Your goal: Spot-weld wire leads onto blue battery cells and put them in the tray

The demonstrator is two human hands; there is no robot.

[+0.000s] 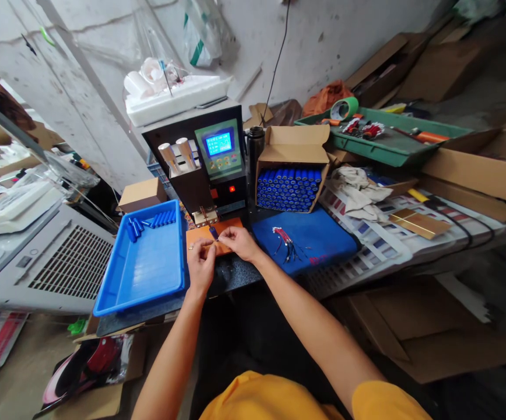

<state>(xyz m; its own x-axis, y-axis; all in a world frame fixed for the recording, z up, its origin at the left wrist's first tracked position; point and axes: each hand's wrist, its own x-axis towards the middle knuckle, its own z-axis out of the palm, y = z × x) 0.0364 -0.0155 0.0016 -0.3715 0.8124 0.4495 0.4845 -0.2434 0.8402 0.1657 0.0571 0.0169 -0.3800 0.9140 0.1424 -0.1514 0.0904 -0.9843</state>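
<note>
L hand [200,265] fingers pinched shut beside blue cell [213,232]; R hand [241,242] fingers grip it

The one camera sits on my head and looks forward and down, past my yellow shirt [279,399] at the bottom edge and along both forearms. My left hand [200,265] and right hand [239,242] fall just left of the picture's middle, near yet small in the wide lens. The view faces the machine [209,163] with the lit screen and the wall [104,35] behind it. The edges bend, taking in the blue tray [143,262] on my left, the green tray [388,146] far right, and the floor [17,385] below the bench [231,275].
</note>
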